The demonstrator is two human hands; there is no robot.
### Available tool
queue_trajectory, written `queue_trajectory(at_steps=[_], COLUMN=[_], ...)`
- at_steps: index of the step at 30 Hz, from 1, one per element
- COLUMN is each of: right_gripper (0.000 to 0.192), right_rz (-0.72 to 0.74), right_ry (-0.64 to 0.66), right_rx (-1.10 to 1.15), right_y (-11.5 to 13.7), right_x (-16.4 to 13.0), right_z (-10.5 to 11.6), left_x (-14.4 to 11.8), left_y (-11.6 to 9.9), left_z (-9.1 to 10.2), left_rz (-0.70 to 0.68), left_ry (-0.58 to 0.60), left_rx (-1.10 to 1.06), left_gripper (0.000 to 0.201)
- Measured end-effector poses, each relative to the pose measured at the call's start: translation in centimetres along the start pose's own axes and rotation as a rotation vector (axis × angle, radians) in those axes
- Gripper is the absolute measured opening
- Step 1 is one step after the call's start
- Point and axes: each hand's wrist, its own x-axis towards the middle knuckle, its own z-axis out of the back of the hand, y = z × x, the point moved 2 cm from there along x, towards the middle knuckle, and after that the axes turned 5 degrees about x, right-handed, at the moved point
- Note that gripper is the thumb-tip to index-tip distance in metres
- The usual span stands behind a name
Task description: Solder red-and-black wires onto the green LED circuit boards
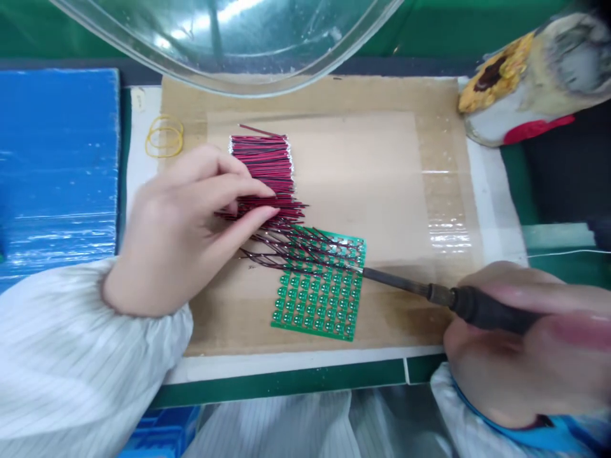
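The relation that counts is between the tip of your soldering iron [405, 283] and the row of joints at the right edge of the green board [312, 308]. The board lies on the cardboard [229, 337] between your hands, turned slightly askew. Your left hand [176, 219] is nearer to it, just beyond its upper left corner; your right hand [518, 366] sits well off to the right and closer to your body.

Your right hand is wrapped round the iron's handle. The shaft runs leftward and slightly away from you, so its tip comes in over the board's right edge, beside the lowest wired row; whether it touches metal, you can't tell from here. Below that row, the pads show no wires.

Your left thumb and forefinger nearly meet over the near end of the wire bundle [262, 166]; whether a strand is pinched between them can't be told. The bundle's wires lie mostly crosswise, while the attached wires [308, 257] trail leftward off the board, roughly in line with the iron.
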Motion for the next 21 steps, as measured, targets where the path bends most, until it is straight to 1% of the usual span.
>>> queue_trajectory(at_steps=[3, 5, 7, 9, 10, 13, 15, 19, 21], right_gripper=[0.027, 0.028, 0.028, 0.028, 0.028, 0.023, 0.021, 0.021, 0.019], right_rz=[0.026, 0.048, 0.083, 0.069, 0.056, -0.011, -0.015, 0.015, 0.006], right_ry=[-0.005, -0.054, -0.110, -0.149, -0.171, -0.165, -0.165, -0.194, -0.175], right_rx=[0.006, -0.001, -0.005, -0.011, -0.013, -0.021, -0.020, 0.014, 0.028], right_y=[-0.9, -1.0, -0.9, -0.8, -0.7, -0.5, -0.4, -0.3, -0.3], right_x=[0.0, 0.0, -0.1, -0.2, -0.2, -0.4, -0.4, -0.3, -0.3], right_z=[-0.1, -0.1, -0.1, -0.2, -0.2, -0.2, -0.2, -0.3, -0.3], left_x=[0.2, 0.1, -0.1, -0.2, -0.3, -0.6, -0.7, -0.8, -0.8], left_y=[1.0, 1.4, 1.6, 1.6, 1.5, 0.9, 0.3, -0.9, -1.4], left_z=[-0.7, -0.9, -0.9, -0.7, -0.6, -0.2, 0.1, 0.3, 0.3], left_rz=[-0.067, -0.106, -0.122, -0.110, -0.076, 0.032, 0.081, 0.035, 0.018], left_ry=[0.070, 0.038, -0.013, -0.047, -0.048, -0.036, -0.046, -0.064, -0.048], left_rx=[0.000, -0.027, -0.055, -0.075, -0.074, -0.055, -0.045, -0.125, -0.198], left_gripper=[0.009, 0.004, 0.008, 0.012, 0.012, 0.012, 0.013, 0.015, 0.012])
